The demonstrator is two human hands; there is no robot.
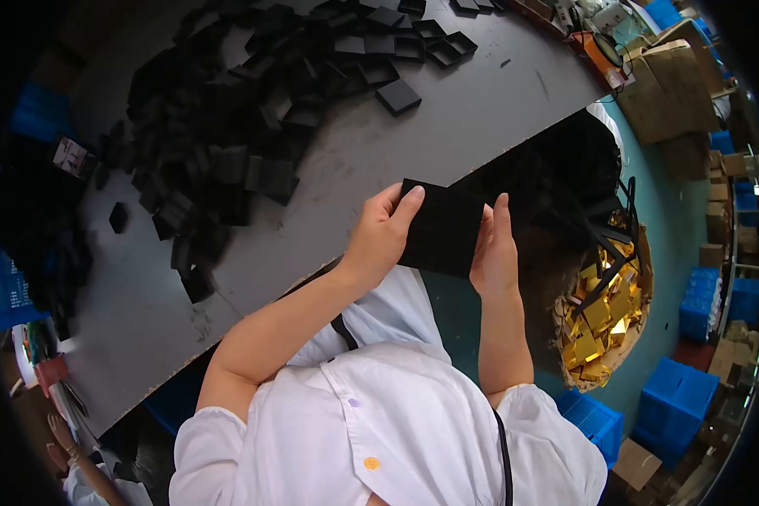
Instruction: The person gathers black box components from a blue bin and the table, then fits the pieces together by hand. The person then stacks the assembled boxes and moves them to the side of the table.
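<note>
A flat black rectangular piece (441, 226) is held up in front of my body, beyond the edge of the grey table (329, 202). My left hand (379, 232) grips its left side, with the thumb on top near the upper corner. At the right side of the piece, my right hand (495, 253) supports the edge, thumb pointing up and its other fingers partly hidden behind. Many small black boxes (276, 179) lie heaped on the table to the upper left. One black box (398, 98) sits at the near side of the heap.
A container of shiny gold pieces (599, 325) stands on the floor at the right, beside a dark heap (557, 169). Blue crates (675, 401) and cardboard boxes (666, 88) line the right. Another person's hand (61, 432) shows at the lower left.
</note>
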